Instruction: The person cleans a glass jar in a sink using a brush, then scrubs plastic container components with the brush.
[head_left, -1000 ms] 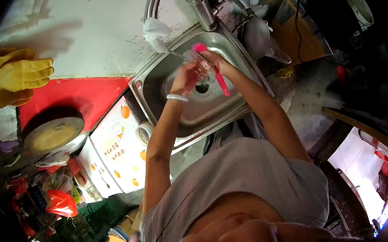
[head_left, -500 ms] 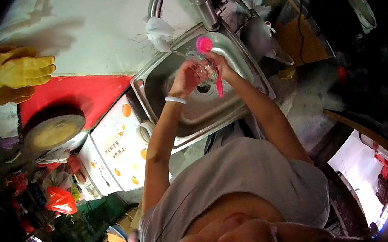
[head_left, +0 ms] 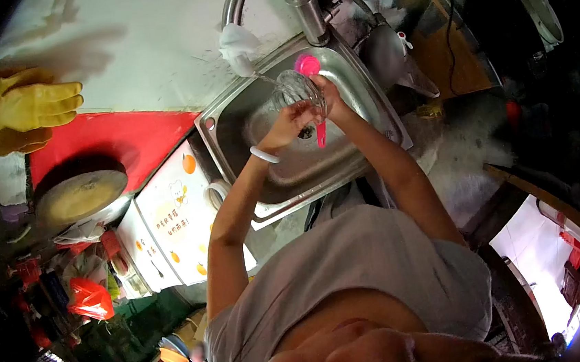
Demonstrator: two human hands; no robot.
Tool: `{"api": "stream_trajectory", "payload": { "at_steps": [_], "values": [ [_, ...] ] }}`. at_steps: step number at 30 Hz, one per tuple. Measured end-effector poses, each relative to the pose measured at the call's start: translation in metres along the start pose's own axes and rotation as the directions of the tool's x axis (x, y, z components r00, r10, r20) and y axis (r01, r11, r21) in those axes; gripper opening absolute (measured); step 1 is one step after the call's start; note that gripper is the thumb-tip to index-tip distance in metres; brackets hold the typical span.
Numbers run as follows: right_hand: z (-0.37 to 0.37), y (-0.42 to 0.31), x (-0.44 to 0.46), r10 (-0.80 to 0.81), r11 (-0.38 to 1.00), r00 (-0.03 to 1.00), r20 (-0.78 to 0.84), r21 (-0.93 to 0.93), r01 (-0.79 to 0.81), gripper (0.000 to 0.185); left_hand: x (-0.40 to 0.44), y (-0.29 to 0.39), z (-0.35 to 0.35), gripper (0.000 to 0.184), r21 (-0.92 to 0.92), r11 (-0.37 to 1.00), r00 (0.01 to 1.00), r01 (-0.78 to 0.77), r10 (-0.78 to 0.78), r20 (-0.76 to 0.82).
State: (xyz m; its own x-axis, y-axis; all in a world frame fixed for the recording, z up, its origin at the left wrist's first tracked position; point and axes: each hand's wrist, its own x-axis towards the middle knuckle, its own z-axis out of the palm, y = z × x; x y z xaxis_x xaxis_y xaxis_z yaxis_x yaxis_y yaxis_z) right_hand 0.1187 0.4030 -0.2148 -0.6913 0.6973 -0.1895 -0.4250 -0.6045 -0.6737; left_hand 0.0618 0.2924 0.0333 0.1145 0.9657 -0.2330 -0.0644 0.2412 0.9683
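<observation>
A clear glass vessel [head_left: 290, 84], perhaps a cup or jar, is held over the sink [head_left: 282, 175] under a thin stream of water. My left hand [head_left: 290, 124], with a white bracelet at the wrist, has its fingers wrapped round the lower part of the glass. On the other side, my right hand [head_left: 328, 96] grips a pink brush [head_left: 308, 64]; its round head sticks out above the fingers and its handle below them. The right fingers are close against the glass, partly hidden. A drain shows beneath the hands.
A curved metal faucet [head_left: 305, 14] with a white cloth [head_left: 239, 44] round its spout stands behind the sink. Yellow rubber gloves [head_left: 34, 107] hang at the left, near a round board [head_left: 81, 197]. A dark pot [head_left: 386, 55] sits right of the sink.
The glass has tilted, its open-looking round end now turned up toward the water. My left hand has slid lower and rightward on it. The brush has shifted slightly.
</observation>
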Motion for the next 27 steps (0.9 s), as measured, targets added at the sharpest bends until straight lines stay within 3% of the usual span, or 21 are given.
{"api": "stream_trajectory", "payload": {
  "at_steps": [2,3,4,5,6,7,8,9,11,14,16,18,19,21,22,23,24,25,26,27],
  "values": [
    [0.081,-0.107,-0.059,0.298,0.927,0.934,-0.197,0.293,-0.234,0.036,-0.007,0.0,-0.004,0.031,0.507,0.86,0.996,-0.06,0.02,0.084],
    [0.096,-0.127,-0.071,0.298,0.927,0.934,-0.194,0.292,-0.235,0.036,-0.009,-0.002,-0.006,0.033,0.712,0.695,0.992,-0.1,0.01,0.129],
    [0.104,-0.138,-0.08,0.03,0.995,0.978,-0.208,-0.091,-0.049,0.033,-0.011,-0.02,-0.012,0.038,0.554,0.831,0.997,-0.047,0.0,0.083],
    [0.106,-0.143,-0.082,-0.232,0.876,0.966,-0.117,-0.455,0.156,0.031,-0.015,-0.038,-0.02,0.038,0.553,0.832,0.996,-0.05,0.002,0.087],
    [0.112,-0.139,-0.079,-0.303,0.685,0.912,-0.276,-0.728,0.007,0.041,-0.02,-0.038,-0.019,0.042,0.141,0.985,0.995,0.1,-0.096,-0.039],
    [0.113,-0.14,-0.079,-0.309,0.683,0.909,-0.281,-0.73,0.007,0.041,-0.025,-0.037,-0.017,0.047,-0.311,0.93,0.965,0.197,-0.24,-0.107],
    [0.112,-0.141,-0.082,-0.393,0.425,0.906,-0.158,-0.905,0.027,0.044,-0.029,-0.043,-0.018,0.056,-0.582,0.791,0.957,0.188,-0.281,-0.073],
    [0.119,-0.146,-0.088,-0.432,0.124,0.902,-0.015,-0.991,0.044,0.048,-0.03,-0.05,-0.017,0.056,-0.584,0.789,0.958,0.189,-0.279,-0.068],
    [0.131,-0.143,-0.094,-0.458,0.042,0.888,0.044,-0.997,0.072,0.051,-0.036,-0.064,-0.015,0.058,-0.882,0.463,0.9,0.09,-0.416,-0.126],
    [0.143,-0.139,-0.096,-0.419,-0.138,0.867,0.271,-0.962,0.235,0.052,-0.032,-0.083,-0.011,0.054,-0.925,0.381,0.902,0.003,-0.4,-0.162],
    [0.159,-0.144,-0.095,-0.383,-0.143,0.879,0.283,-0.959,0.246,0.052,-0.027,-0.079,-0.003,0.052,-0.943,0.327,0.906,-0.066,-0.377,-0.194],
    [0.164,-0.145,-0.091,-0.298,-0.086,0.911,0.283,-0.959,0.27,0.054,-0.024,-0.073,0.001,0.043,-0.893,0.399,0.85,-0.21,-0.377,-0.368],
    [0.163,-0.144,-0.088,-0.295,-0.085,0.911,0.286,-0.958,0.273,0.054,-0.026,-0.078,-0.005,0.043,-0.892,0.398,0.848,-0.213,-0.377,-0.371],
    [0.164,-0.142,-0.08,-0.349,0.01,0.915,0.201,-0.976,0.218,0.058,-0.03,-0.087,-0.022,0.04,-0.926,0.267,0.896,-0.268,-0.283,-0.342],
    [0.164,-0.142,-0.076,-0.391,0.079,0.914,0.103,-0.986,0.144,0.05,-0.03,-0.055,-0.009,0.036,-0.893,0.338,0.818,-0.296,-0.394,-0.42],
    [0.162,-0.142,-0.074,-0.389,0.078,0.915,0.108,-0.986,0.15,0.05,-0.03,-0.04,-0.007,0.036,-0.891,0.338,0.816,-0.302,-0.392,-0.425],
    [0.16,-0.146,-0.073,-0.227,0.418,0.972,-0.063,-0.908,0.038,0.045,-0.029,-0.03,-0.007,0.035,-0.883,0.375,0.878,-0.284,-0.269,-0.397],
    [0.158,-0.149,-0.071,-0.012,0.689,0.984,-0.176,-0.715,-0.12,0.04,-0.027,-0.017,-0.007,0.034,-0.87,0.415,0.925,-0.266,-0.143,-0.351],
    [0.147,-0.134,-0.067,-0.065,0.836,0.983,-0.173,-0.547,-0.04,0.034,-0.023,-0.004,-0.006,0.033,-0.845,0.486,0.888,-0.224,-0.255,-0.382],
    [0.14,-0.125,-0.066,-0.062,0.835,0.983,-0.171,-0.549,-0.043,0.034,-0.022,0.009,0.0,0.033,-0.845,0.484,0.887,-0.227,-0.256,-0.384]
  ]
}}
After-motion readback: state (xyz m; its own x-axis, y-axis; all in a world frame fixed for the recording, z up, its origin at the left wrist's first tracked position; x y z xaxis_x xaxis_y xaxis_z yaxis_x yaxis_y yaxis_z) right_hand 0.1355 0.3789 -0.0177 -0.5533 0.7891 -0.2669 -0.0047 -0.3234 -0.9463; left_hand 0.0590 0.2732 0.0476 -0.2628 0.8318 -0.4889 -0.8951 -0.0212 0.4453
